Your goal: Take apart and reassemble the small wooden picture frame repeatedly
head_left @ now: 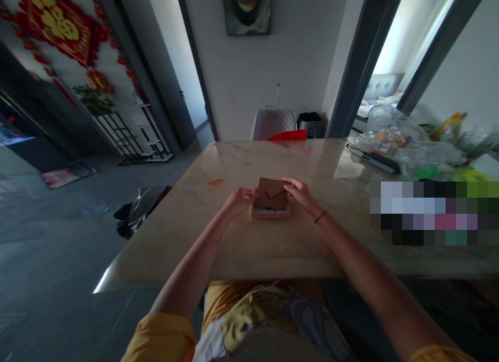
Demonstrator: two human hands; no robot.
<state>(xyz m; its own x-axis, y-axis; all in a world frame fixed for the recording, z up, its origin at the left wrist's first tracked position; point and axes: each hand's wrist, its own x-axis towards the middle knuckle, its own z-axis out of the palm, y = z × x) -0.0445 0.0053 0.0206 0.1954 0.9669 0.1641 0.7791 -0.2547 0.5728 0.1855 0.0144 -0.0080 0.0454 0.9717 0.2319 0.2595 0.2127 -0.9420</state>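
Observation:
A small brown envelope (273, 193) with its flap facing me is held just above a low stack of cards or envelopes (270, 212) on the marble table (234, 242). My left hand (238, 201) pinches the envelope's left edge, fingers closed. My right hand (299, 193) grips its upper right edge, fingers curled over it; a red cord is on that wrist.
Clear plastic bags with food (390, 133) and a dark flat device (376, 160) lie at the table's far right. A padded chair (273, 124) stands beyond the far edge with a red item (288, 136) on it. A dark bag (144, 206) lies on the floor at left.

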